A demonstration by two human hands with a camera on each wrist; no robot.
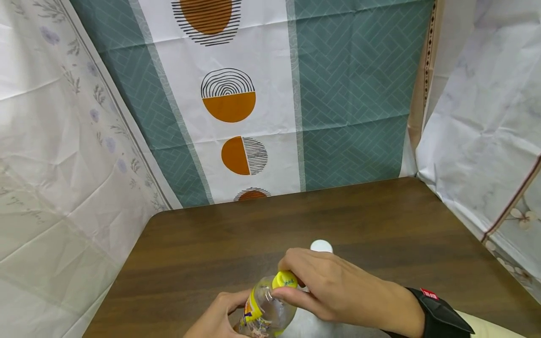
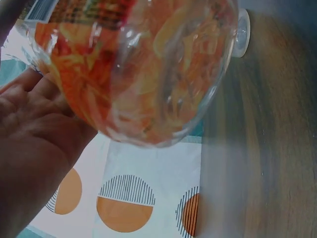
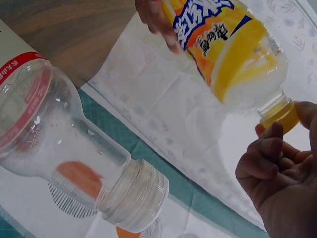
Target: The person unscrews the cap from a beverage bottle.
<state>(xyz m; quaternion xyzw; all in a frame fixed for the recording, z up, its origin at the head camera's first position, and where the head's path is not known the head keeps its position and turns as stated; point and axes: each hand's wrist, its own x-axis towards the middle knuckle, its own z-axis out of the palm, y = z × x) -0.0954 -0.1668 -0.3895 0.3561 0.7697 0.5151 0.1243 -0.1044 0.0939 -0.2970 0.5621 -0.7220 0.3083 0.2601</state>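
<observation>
My left hand [image 1: 220,315] grips a clear plastic bottle [image 1: 270,307] with a yellow and orange label, tilted over the table. In the left wrist view the bottle's base [image 2: 163,99] fills the upper part, and the palm [image 2: 39,119] is beside it. My right hand [image 1: 325,286] pinches the yellow cap [image 1: 285,280] at the bottle's neck between thumb and fingers. From the right wrist, the cap [image 3: 280,116] sits on the neck, with fingertips [image 3: 270,144] around it.
A second clear bottle [image 3: 69,129] with a red-edged label and a white cap [image 1: 321,245] stands just beyond my right hand. The brown wooden table [image 1: 203,249] meets a patterned cloth [image 1: 346,94] at its back edge. White cloths [image 1: 55,188] hang at both sides.
</observation>
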